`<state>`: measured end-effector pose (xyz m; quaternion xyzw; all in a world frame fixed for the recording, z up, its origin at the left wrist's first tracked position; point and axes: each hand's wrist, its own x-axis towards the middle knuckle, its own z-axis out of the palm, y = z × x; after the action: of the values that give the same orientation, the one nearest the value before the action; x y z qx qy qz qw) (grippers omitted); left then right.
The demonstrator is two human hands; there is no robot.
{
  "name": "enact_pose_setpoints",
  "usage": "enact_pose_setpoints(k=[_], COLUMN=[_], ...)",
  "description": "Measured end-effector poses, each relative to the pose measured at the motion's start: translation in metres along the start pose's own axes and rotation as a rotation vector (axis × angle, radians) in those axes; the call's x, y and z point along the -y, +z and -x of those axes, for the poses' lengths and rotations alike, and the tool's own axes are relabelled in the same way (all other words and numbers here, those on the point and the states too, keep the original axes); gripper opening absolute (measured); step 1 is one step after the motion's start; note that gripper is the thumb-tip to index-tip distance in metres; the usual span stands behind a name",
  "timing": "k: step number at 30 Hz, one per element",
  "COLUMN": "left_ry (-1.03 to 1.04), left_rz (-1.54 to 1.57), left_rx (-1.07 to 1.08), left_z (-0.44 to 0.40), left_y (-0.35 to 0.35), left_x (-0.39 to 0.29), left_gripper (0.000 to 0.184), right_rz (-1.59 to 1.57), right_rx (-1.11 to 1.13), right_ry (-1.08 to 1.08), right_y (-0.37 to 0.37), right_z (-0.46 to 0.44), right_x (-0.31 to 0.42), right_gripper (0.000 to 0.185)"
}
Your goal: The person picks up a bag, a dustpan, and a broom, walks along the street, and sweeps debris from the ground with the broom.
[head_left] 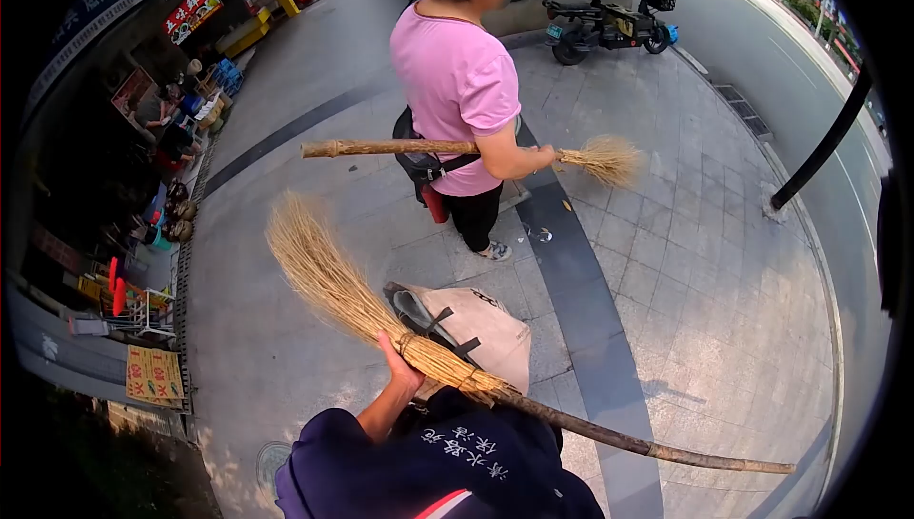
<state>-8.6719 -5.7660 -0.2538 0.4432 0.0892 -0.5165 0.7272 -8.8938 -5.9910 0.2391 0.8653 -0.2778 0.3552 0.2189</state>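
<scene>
A straw broom (433, 357) with a long wooden handle lies slantwise across the front of my body, its bristles up to the left and its handle out to the lower right. My left hand (402, 367) is against the bound straw from below, thumb up along its side; its other fingers are hidden behind the straw. My right hand does not show. Beyond the broom a pale bag (490, 333) with dark straps is partly covered by it. Ahead, a person in a pink shirt (452, 71) holds a second broom (381, 147) level at the waist.
Shop fronts with goods and stools (148, 309) line the left side. An electric scooter (609, 24) is parked at the upper right near a planter. A dark pole (824, 143) rises by the kerb, with the road beyond.
</scene>
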Motion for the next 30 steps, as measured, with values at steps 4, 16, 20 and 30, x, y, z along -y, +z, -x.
enact_pose_setpoints(k=[4, 16, 20, 30], left_ry=[-0.033, 0.057, 0.107, -0.007], left_rz=[-0.020, 0.062, 0.097, 0.139], left_rx=[-0.033, -0.050, -0.039, 0.017], left_z=[0.007, 0.072, 0.087, 0.100], left_y=[0.008, 0.113, 0.161, 0.312], left_x=[0.029, 0.194, 0.242, 0.357], left_gripper=[0.095, 0.088, 0.083, 0.081], right_rz=[0.070, -0.226, -0.661, -1.398], right_rx=[-0.192, -0.035, 0.348, 1.388], right_ry=[-0.062, 0.853, 0.739, 0.760], right_y=[-0.129, -0.186, -0.085, -0.005], right_z=[0.113, 0.483, 0.574, 0.659], right_x=[-0.021, -0.126, -0.160, -0.273], right_gripper=[0.046, 0.045, 0.047, 0.059])
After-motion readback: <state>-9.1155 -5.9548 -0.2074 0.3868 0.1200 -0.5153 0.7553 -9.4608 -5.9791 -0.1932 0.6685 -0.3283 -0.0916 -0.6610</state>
